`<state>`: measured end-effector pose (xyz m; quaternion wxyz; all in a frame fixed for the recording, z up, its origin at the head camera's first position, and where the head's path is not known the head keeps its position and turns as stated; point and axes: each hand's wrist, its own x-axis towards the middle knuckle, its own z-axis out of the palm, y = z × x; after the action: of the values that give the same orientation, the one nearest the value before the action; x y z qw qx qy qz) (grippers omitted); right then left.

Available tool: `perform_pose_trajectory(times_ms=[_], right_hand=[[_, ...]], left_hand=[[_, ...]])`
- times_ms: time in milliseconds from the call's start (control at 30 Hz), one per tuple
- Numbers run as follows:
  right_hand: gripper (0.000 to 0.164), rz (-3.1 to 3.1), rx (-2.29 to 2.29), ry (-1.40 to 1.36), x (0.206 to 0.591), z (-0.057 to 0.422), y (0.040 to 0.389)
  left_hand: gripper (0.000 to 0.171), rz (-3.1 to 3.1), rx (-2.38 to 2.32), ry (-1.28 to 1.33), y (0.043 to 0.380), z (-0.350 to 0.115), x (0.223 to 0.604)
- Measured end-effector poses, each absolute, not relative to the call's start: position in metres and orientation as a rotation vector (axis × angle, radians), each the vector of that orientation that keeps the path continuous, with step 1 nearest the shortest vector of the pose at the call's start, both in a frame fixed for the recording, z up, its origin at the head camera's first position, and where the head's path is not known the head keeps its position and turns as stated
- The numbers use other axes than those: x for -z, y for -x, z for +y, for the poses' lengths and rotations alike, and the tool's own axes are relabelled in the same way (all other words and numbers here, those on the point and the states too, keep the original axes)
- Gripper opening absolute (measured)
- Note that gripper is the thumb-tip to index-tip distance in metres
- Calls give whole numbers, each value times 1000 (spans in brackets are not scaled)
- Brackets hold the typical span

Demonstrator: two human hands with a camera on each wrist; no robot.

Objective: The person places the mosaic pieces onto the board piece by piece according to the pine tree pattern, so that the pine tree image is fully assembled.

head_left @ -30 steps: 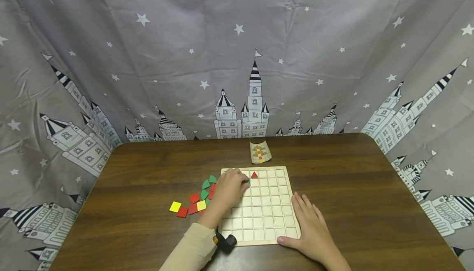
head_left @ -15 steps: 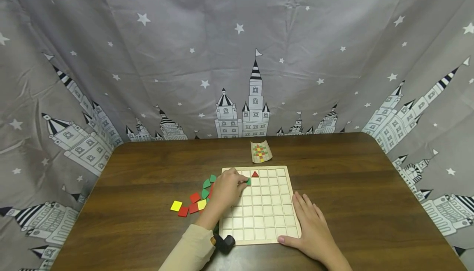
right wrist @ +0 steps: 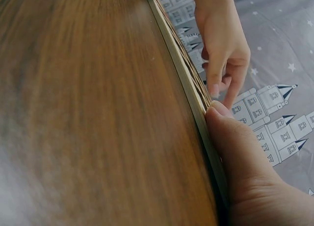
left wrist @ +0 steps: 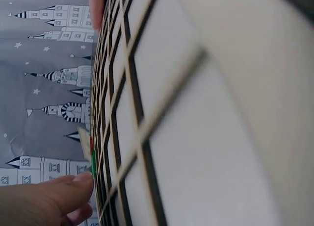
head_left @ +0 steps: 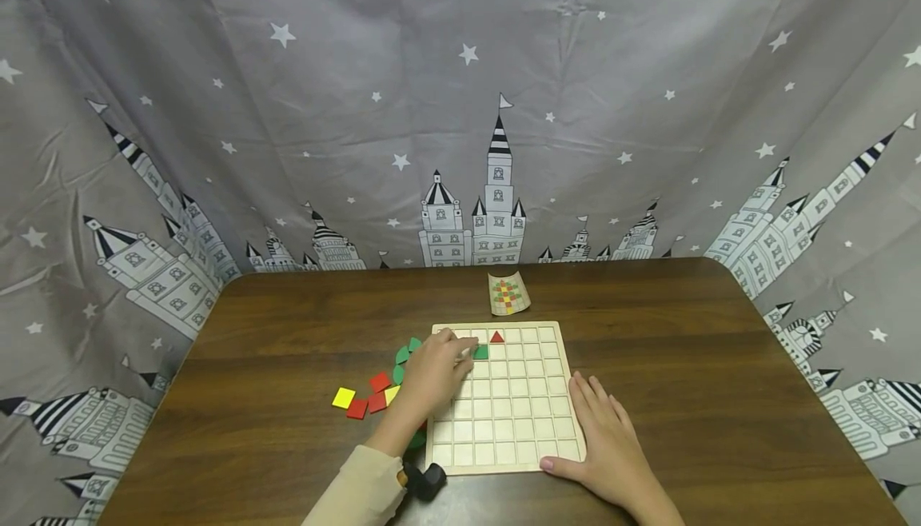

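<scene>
A pale wooden grid board (head_left: 504, 432) lies on the table, with a red triangle tile (head_left: 497, 337) in its far row. In the row below, one cell to the left, lies a green tile (head_left: 480, 352). My left hand (head_left: 434, 372) hovers over the board's upper left, its thumb and index finger apart and the index fingertip close to the green tile. The left wrist view shows the thumb (left wrist: 78, 184) near that green piece. My right hand (head_left: 610, 448) rests along the board's right edge, fingers straight, with its thumb (right wrist: 240, 142) on the near corner.
Left of the board are loose red tiles (head_left: 356, 408), yellow tiles (head_left: 344, 398) and green tiles (head_left: 399, 374), some hidden behind my left arm. A small curled pattern card (head_left: 508, 294) lies beyond the board. A grey castle-print curtain (head_left: 345, 110) hangs behind the table.
My left hand has let go of the green tile, which now lies in a cell, and has drawn back slightly to the left. The right hand holds its place.
</scene>
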<state>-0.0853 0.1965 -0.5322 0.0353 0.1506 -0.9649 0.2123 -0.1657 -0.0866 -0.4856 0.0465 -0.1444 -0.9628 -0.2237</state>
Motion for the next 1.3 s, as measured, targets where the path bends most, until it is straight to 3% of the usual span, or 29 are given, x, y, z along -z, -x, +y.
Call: perform_pose_trajectory(times_ms=[433,733,1000,1300], right_hand=[[123,-2969,-646,-464,533,197,85],[123,-2971,-629,-474,533,197,86],[122,-2964,-622,-481,534,197,86],[122,-2974,-635,-468,534,197,86]], left_hand=[[45,-2974,690,254,134,-150,476],[42,-3061,818,135,110,-207,481],[49,-3068,847,143,101,-216,484],[35,-3046,770,144,98,-216,490]])
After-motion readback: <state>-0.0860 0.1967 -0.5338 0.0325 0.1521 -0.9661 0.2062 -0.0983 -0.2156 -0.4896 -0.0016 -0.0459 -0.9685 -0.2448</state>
